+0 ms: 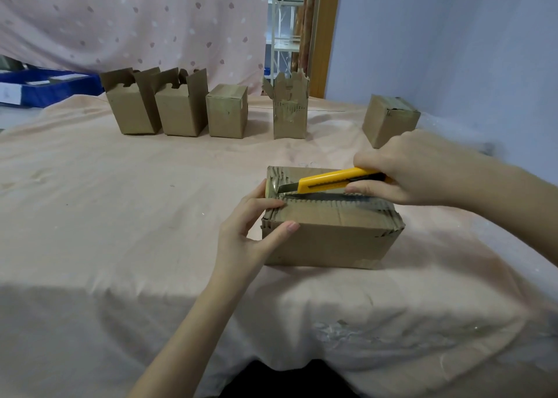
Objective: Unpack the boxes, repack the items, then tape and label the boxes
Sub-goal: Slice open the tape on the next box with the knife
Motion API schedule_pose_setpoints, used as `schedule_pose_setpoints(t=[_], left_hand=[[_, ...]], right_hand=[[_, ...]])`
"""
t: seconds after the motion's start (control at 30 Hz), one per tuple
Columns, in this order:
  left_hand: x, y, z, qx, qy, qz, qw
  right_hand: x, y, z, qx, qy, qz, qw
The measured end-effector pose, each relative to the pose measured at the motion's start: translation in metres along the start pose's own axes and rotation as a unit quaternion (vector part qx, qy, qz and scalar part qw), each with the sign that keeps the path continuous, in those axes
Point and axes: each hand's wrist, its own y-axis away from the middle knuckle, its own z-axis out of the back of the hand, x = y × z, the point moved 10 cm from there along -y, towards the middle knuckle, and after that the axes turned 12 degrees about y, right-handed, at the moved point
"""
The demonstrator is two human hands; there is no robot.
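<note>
A worn brown cardboard box (332,234) lies on its side in the middle of the table, its taped top seam facing up. My left hand (250,231) grips the box's left end, thumb on the front face and fingers over the top edge. My right hand (410,171) holds a yellow utility knife (329,180) by its rear. The knife's blade tip rests at the left end of the seam, on shiny tape.
A pink cloth (120,216) covers the table. Along the back stand two open boxes (133,111) (181,111), a shut box (228,111) and a torn open box (290,111). Another shut box (389,120) sits at the right. A blue bin (45,86) lies far left.
</note>
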Motion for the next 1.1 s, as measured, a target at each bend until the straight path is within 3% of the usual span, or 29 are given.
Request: schedule_pose_setpoints(t=[0.13, 0.33, 1.1], left_hand=[[-0.0023, -0.0011, -0.0017, 0.004, -0.015, -0.003, 1.0], [-0.0039, -0.001, -0.0013, 0.006, -0.034, -0.005, 0.999], [-0.0074, -0.0017, -0.0037, 0.019, -0.053, -0.014, 0.998]], right_hand=[[0.0016, -0.0003, 0.0012, -0.01, 0.01, 0.003, 1.0], [0.0013, -0.0022, -0.0054, 0.034, 0.028, 0.02, 0.999], [0.0065, 0.0022, -0.0008, 0.035, 0.033, 0.053, 0.997]])
